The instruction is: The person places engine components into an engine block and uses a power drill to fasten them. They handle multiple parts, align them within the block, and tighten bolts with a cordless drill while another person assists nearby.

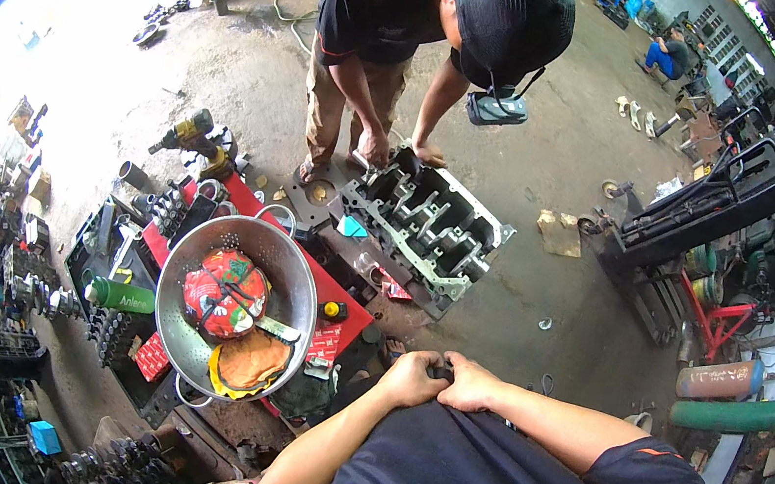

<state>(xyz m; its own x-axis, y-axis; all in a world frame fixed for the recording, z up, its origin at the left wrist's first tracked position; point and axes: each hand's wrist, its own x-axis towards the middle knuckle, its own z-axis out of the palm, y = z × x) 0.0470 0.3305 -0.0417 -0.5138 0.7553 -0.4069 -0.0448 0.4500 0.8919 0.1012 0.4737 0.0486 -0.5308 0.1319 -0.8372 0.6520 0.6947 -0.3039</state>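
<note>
My left hand and my right hand are close together in front of my dark shirt. The fingers of both are curled around a small dark object, mostly hidden by them, so its kind cannot be made out. Beyond my hands lies an engine block with its open crankcase side up. A co-worker in a cap bends over its far end, with one hand at the block's left corner and the other hand on its far edge. Neither of my hands touches the block.
To the left, a metal colander holds a red patterned bundle and a round brown item on yellow. It stands on a red-topped bench with a green bottle and a cordless drill nearby. An engine hoist and gas cylinders stand right.
</note>
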